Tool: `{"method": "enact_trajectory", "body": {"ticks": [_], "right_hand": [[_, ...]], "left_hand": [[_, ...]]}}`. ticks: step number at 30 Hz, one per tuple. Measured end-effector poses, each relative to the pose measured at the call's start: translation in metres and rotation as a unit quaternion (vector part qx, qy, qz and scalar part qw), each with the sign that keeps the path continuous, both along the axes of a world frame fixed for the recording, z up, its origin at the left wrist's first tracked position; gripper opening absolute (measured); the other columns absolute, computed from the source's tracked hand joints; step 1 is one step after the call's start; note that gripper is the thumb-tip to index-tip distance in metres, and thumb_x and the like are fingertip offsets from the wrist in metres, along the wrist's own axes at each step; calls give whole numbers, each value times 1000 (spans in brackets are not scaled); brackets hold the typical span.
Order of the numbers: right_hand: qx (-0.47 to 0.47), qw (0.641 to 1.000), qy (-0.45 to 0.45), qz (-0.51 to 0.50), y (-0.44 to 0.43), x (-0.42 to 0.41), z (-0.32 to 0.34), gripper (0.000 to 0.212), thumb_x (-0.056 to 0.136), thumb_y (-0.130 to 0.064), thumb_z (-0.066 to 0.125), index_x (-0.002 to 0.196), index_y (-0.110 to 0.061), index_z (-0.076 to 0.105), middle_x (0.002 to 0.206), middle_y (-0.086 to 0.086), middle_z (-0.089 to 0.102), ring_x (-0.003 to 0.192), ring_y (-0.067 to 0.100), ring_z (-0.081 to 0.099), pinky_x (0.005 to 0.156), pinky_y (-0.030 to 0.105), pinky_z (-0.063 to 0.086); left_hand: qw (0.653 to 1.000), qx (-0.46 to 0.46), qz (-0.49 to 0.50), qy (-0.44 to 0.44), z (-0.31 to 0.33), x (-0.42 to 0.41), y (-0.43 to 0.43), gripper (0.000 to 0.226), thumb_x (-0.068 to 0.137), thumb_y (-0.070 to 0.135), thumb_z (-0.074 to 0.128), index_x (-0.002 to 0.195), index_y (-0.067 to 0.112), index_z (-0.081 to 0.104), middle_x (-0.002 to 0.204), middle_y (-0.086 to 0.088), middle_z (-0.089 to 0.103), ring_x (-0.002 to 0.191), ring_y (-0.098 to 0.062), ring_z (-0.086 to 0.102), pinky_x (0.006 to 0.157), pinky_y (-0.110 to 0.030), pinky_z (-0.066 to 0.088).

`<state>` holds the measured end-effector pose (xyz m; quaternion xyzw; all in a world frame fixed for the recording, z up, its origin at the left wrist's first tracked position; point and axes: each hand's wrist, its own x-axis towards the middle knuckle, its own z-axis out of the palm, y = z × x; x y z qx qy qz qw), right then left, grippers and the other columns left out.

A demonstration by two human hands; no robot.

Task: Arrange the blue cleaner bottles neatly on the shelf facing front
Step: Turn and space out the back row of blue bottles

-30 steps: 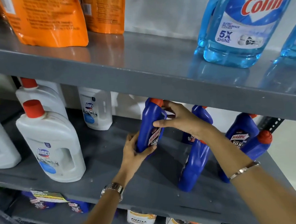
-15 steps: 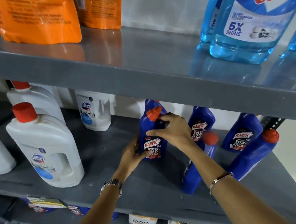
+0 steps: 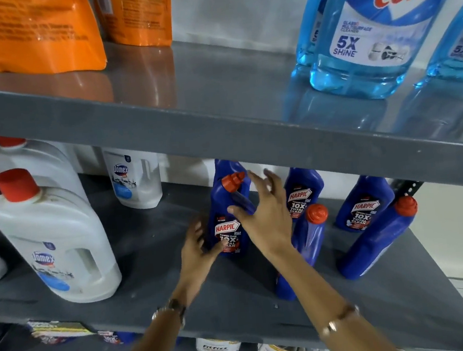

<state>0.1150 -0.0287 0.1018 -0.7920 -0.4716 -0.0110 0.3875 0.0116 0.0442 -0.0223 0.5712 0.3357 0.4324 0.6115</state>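
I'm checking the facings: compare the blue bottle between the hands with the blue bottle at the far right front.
The bottle between the hands stands upright; the far-right front bottle leans, cap tilted right. The first shows its Harpic label forward; the second shows plain blue plastic. The left hand touches the first; nothing touches the second. Both are blue with orange-red caps.

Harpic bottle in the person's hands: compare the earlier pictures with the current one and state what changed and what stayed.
The Harpic bottle was turned label-forward and stood upright. The right hand has opened and let go; the left hand still touches its base. The other blue bottles and white Domex bottles stayed put.
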Motion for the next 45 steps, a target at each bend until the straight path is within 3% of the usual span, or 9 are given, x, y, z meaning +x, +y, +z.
{"method": "enact_trajectory", "body": {"ticks": [5, 10, 15, 22, 29, 34, 38, 41, 45], "right_hand": [[274, 951, -90, -112, -61, 17, 19, 51, 71, -35, 64, 116, -20, 50, 126, 7, 44, 115, 21, 42, 90, 29, 41], [61, 986, 151, 42, -92, 74, 0, 77, 66, -18, 82, 131, -19, 40, 133, -1, 47, 123, 15, 46, 102, 35, 41], [28, 966, 239, 91, -91, 88, -18, 45, 77, -15, 73, 117, -20, 54, 111, 3, 65, 108, 25, 61, 94, 38, 50], [91, 967, 225, 70, -111, 88, 10, 38, 73, -23, 76, 109, -23, 65, 101, -1, 71, 98, 23, 64, 93, 45, 51], [91, 980, 165, 66, -118, 92, 50, 40, 72, -36, 75, 108, -26, 62, 103, -2, 67, 96, 19, 63, 89, 43, 53], [48, 995, 82, -11, -122, 93, 58, 43, 70, -51, 71, 95, -21, 53, 87, -4, 65, 79, 25, 65, 73, 44, 55], [-25, 997, 77, -12, -120, 85, 71, 40, 68, -59, 67, 85, -25, 57, 76, -5, 68, 61, 23, 69, 71, 45, 58], [-83, 979, 177, 53, -121, 83, 80, 43, 66, -63, 68, 86, -25, 63, 82, -5, 70, 55, 13, 70, 66, 29, 60], [-118, 947, 190, 232, -126, 98, 88, 25, 69, -30, 80, 85, -33, 61, 85, -11, 60, 67, -11, 62, 58, 7, 50]], "left_hand": [[989, 84, 101, -60, -19, 12, -72, 46, 75, 11, 71, 110, 36, 53, 113, 7, 61, 105, -8, 59, 92, -17, 47], [988, 102, -98, 60, -22, 52, -107, 83, 66, 25, 81, 136, 21, 35, 136, 5, 47, 125, 0, 43, 101, -11, 34], [984, 124, -49, 116, -18, 76, -121, 70, 64, 29, 79, 127, 25, 47, 119, 7, 61, 107, -4, 58, 92, -24, 49], [982, 170, -26, 80, -1, 75, -124, 48, 65, 27, 75, 101, 52, 54, 94, 13, 68, 85, -2, 65, 76, -18, 52], [990, 93, -78, -73, 24, 80, -125, 67, 71, 9, 77, 128, 18, 45, 118, 13, 63, 107, -10, 62, 89, -24, 52], [981, 29, 100, -161, 24, 85, -144, 56, 75, 1, 71, 116, 27, 43, 120, 13, 48, 113, -10, 53, 78, -33, 54], [985, 120, 88, -87, 29, 92, -150, 42, 85, 22, 62, 123, 28, 45, 122, -3, 42, 115, 2, 45, 95, -30, 48], [978, 206, 41, -9, 33, 103, -145, 82, 68, 36, 79, 134, 9, 40, 131, -9, 30, 122, 11, 29, 97, -2, 30], [974, 220, 30, 45, 37, 105, -124, 65, 59, 38, 81, 115, 24, 52, 110, 3, 32, 104, 0, 41, 94, -9, 36]]}}
